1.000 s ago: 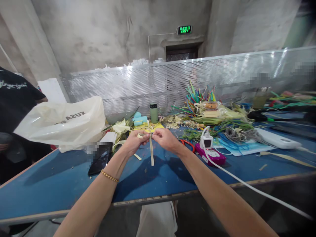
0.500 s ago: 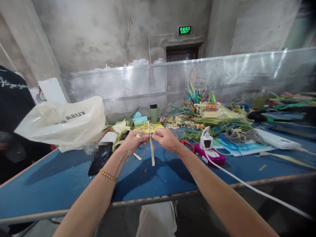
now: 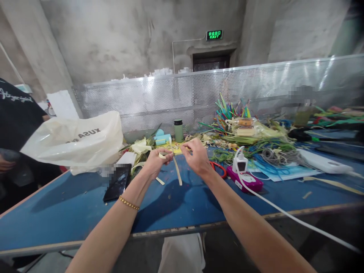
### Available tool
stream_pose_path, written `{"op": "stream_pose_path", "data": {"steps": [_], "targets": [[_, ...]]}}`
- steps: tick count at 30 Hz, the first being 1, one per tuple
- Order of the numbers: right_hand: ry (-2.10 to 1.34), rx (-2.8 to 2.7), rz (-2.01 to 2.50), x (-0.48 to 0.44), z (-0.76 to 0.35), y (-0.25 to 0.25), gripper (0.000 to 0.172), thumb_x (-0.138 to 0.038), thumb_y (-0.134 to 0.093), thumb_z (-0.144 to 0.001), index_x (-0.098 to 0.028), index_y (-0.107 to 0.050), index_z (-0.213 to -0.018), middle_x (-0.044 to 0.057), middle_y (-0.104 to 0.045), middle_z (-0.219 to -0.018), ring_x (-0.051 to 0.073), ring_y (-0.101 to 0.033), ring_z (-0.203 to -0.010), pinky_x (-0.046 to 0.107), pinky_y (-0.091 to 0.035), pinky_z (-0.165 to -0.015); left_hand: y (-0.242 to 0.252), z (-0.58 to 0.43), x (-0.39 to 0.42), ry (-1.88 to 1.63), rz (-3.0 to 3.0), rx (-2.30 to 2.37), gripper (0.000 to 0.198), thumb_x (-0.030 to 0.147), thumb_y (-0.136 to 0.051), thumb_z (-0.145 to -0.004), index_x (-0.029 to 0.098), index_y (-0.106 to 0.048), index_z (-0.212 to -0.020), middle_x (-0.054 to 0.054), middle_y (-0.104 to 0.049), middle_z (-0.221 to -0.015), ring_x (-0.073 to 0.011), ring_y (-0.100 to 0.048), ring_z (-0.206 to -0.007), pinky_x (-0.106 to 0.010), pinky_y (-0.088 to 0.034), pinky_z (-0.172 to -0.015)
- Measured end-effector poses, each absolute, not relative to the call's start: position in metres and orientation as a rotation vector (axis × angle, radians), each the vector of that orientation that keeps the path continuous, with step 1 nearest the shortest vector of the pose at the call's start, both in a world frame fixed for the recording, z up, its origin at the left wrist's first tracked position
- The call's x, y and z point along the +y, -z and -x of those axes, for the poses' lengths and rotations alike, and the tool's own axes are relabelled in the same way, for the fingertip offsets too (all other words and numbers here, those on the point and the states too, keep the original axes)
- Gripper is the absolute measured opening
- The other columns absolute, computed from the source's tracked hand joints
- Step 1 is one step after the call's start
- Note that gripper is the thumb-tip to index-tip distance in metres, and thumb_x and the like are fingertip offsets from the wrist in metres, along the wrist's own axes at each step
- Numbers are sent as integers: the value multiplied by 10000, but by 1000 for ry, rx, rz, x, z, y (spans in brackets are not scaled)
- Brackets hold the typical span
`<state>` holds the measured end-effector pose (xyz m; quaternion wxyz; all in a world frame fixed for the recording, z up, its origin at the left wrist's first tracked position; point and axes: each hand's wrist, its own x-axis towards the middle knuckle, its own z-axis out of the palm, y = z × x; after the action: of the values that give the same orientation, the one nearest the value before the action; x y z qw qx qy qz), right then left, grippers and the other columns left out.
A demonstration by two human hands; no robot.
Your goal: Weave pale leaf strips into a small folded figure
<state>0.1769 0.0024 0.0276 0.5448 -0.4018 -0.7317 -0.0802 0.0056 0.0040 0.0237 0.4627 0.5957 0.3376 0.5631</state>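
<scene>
My left hand [image 3: 159, 158] is closed in a pinch on a pale, flat strip of dried plant fibre [image 3: 178, 172]. The strip's long end hangs down to the right over the table, and a short looped piece shows at the fingers. My right hand [image 3: 196, 154] is a little to the right, apart from the strip. Its fingers are loosely bent, with a gap between thumb and forefinger and nothing visible in them. Below my left hand a short pale strip piece [image 3: 160, 181] lies on the blue table [image 3: 170, 212].
Left are a dark tablet [image 3: 118, 184] and a white plastic bag [image 3: 76, 142], with a person beside it. Behind stand a green bottle [image 3: 178, 131] and light-blue rolls [image 3: 162, 139]. Right lie red-handled scissors [image 3: 218, 169], a purple power strip [image 3: 248, 182] with a white cable, and fibre bundles [image 3: 256, 146].
My right hand has let go of the strip and moved up and right, away from my left hand. The strip now hangs slanted from my left fingers.
</scene>
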Motion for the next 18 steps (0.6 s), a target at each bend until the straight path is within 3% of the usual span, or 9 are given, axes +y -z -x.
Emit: {"op": "stream_pose_path", "data": {"steps": [2,4,7,10,13,18], "targets": [[339,-1681,952,-1,-176,-28,215,-291,-492,-872,-155,-648,-816,114,-600,-922,215,-510,-924,335,-376,-842,-23,-6,5,-1440,-1413,862,291,295,-802,-563,106,-639,-713,-1,-576,-556,-66,-458,-465,-213,-323,-468],[268,-1771,930,-3,-172,-26,215,-265,-482,-875,-157,-642,-781,106,-621,-856,204,-536,-877,327,-397,-818,-21,-7,6,-1482,-1393,885,288,298,-799,-564,110,-637,-710,6,-567,-534,-67,-454,-458,-210,-313,-462],[-210,-1948,947,-3,-163,-20,208,-295,-551,-830,-170,-625,-681,38,-617,-611,151,-571,-620,266,-445,-624,-19,-9,7,-1515,-1434,910,288,324,-790,-580,115,-648,-718,21,-540,-490,-72,-448,-454,-209,-313,-462],[-726,-1827,1041,-3,-157,-16,214,-313,-549,-816,-165,-596,-669,-16,-533,-431,107,-491,-371,219,-410,-404,-18,-10,7,-1475,-1505,907,302,346,-787,-588,108,-666,-731,0,-579,-532,-77,-459,-474,-215,-332,-473],[-975,-1634,1000,-4,-155,-16,183,-272,-579,-778,-147,-566,-646,2,-588,-508,101,-534,-375,202,-440,-359,-19,-9,6,-1404,-1505,889,326,347,-789,-578,102,-680,-762,-14,-605,-575,-77,-461,-477,-217,-327,-467],[-1012,-1580,953,-6,-155,-17,163,-222,-571,-760,-150,-534,-620,-2,-575,-540,103,-552,-407,220,-485,-382,-20,-8,4,-1395,-1441,879,300,291,-785,-561,102,-680,-769,-6,-590,-563,-70,-451,-465,-213,-319,-467]]}}
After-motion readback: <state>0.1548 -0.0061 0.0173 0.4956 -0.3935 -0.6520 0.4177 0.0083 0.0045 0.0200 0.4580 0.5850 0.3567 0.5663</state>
